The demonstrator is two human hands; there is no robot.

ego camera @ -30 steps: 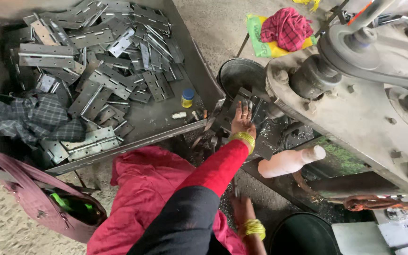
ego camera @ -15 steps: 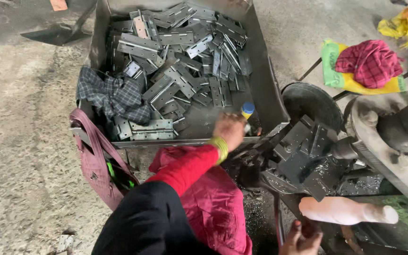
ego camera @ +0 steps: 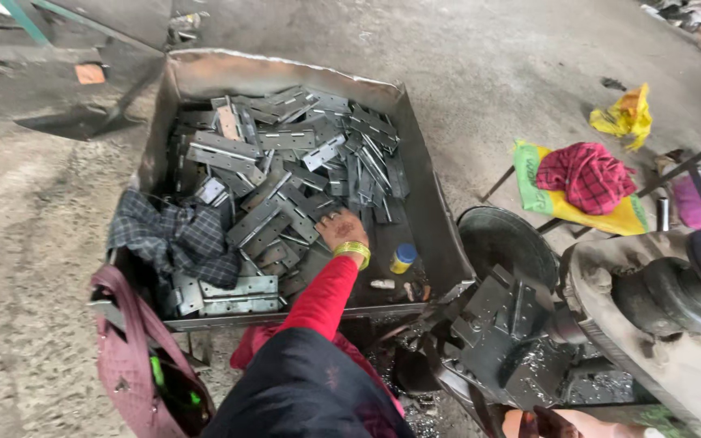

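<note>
Left hand (ego camera: 341, 229) is down in the metal tray (ego camera: 427, 203), fingers curled onto the heap of flat metal hinge plates (ego camera: 285, 174) at its near-right part; can't tell if it actually grips one. Right hand: only a sliver shows at the bottom edge near the machine (ego camera: 659, 324), state can't be told. Checked cloth (ego camera: 174, 237) lies in the tray's near-left, small blue-capped yellow bottle (ego camera: 402, 258) just right of the wrist.

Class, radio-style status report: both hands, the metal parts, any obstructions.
Left hand down on hinge plates in metal bin, grip hidden. Right hand not in view. Checked cloth and small bottle beside.
</note>
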